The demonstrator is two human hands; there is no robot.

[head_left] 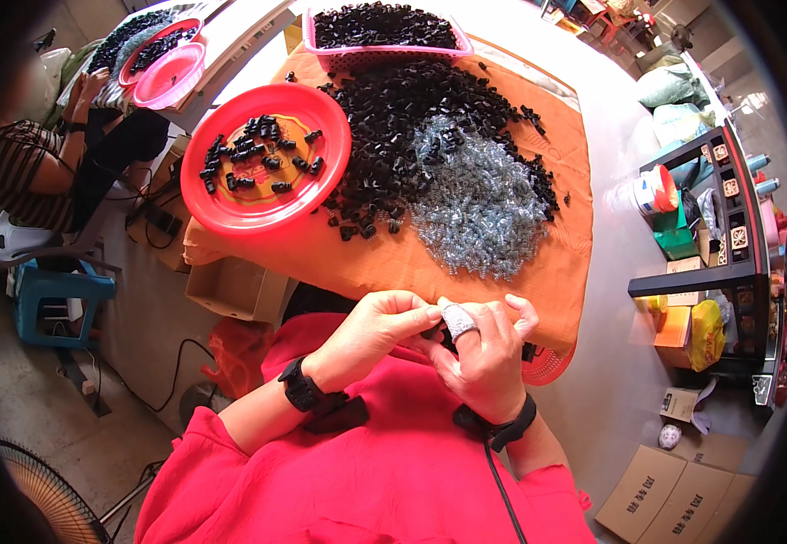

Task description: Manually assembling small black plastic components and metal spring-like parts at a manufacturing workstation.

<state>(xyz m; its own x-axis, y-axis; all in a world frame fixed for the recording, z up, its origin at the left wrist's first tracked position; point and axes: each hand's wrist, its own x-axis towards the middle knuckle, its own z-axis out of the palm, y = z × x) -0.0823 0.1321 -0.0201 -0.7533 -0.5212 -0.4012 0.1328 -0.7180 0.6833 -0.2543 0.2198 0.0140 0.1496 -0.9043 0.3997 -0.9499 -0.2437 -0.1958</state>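
Just off the near edge of the orange cloth, my two hands meet in front of me. My left hand is closed in a pinch, thumb and forefinger together. My right hand, with white wrapping on one finger, curls around a small black part that is mostly hidden. What the left fingertips pinch is too small to make out. Beyond the hands lie a heap of clear small plastic pieces and a larger pile of small black plastic parts. A red round tray at the left carries several black parts.
A pink basket full of black parts stands at the far edge. Beneath the right hand shows a red basket rim. Left are a blue stool, a fan and a seated person. A black shelf stands right, flattened cardboard below.
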